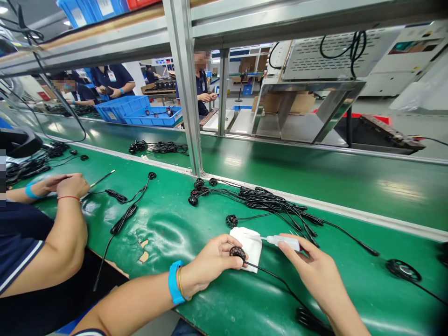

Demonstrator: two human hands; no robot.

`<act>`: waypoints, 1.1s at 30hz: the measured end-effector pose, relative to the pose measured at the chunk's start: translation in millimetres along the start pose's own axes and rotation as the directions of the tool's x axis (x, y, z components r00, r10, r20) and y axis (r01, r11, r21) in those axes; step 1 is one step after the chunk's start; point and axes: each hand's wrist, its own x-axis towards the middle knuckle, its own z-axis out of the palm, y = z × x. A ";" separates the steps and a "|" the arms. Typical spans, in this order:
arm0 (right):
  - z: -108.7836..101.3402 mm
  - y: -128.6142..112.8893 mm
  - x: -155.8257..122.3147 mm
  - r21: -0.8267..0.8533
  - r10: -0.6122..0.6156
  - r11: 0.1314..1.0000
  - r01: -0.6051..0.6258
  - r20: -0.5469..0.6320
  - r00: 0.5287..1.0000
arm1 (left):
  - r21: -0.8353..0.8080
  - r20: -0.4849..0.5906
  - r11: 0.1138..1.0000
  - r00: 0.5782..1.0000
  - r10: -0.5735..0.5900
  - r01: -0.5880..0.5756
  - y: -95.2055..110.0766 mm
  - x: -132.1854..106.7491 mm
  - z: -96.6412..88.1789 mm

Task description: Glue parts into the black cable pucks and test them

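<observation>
Head view: left hand (210, 263) pinches a small round motor (238, 253) at the white cloth's (251, 242) near edge. Right hand (315, 275), just right of the cloth, grips a squeeze bottle (285, 241), its nozzle toward the cloth. Dosing seems in hand, needing steady aim.

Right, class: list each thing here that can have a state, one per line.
Left hand: pinching the round part.
Right hand: gripping the bottle.
Bottle: level, nozzle toward the cloth.
Cloth: crumpled, under the round part.
Cables: tangled, loose on the bench.
Blue crates: open.
</observation>
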 end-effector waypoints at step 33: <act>-10.9 0.8 -17.8 -0.089 -0.133 0.988 0.126 -0.069 0.989 | -0.099 -0.142 0.983 0.979 0.143 -0.158 -12.0 -3.0 6.0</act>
